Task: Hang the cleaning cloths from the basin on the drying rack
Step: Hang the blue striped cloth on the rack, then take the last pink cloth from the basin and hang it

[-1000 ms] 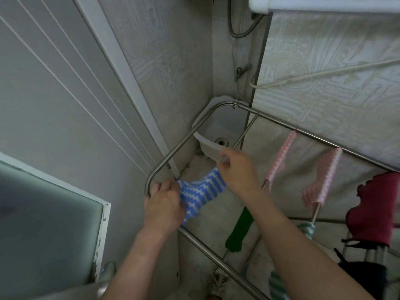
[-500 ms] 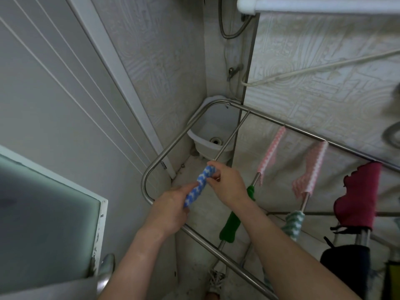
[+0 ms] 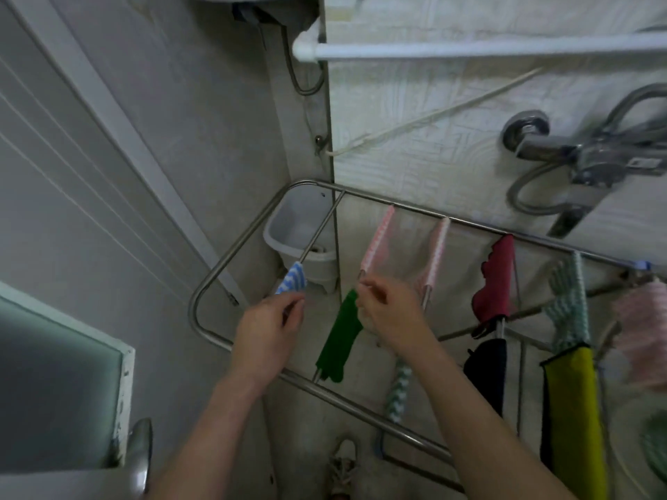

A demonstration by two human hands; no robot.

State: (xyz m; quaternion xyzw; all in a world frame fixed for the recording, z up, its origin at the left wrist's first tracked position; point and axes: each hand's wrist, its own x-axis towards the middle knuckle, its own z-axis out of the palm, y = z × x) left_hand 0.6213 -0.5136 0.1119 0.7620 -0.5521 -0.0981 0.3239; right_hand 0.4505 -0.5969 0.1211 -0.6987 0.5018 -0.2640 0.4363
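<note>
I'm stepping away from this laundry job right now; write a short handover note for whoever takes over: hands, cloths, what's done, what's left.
Left hand: pinches the lower end of the blue striped cloth, draped over the first rod of the drying rack.
Right hand: loosely curled, holding nothing, beside the pink cloth.
Done: several other cloths hang on the rods.
Left: smooth the blue striped cloth and let go; check the basin under the rack's corner, its bottom partly hidden.

Chrome shower mixer [image 3: 563, 153] on patterned wall [image 3: 433, 146], white rail [image 3: 469, 48] above; frosted-glass door [image 3: 54, 384] lower left; sneaker [image 3: 343, 467] on floor.
</note>
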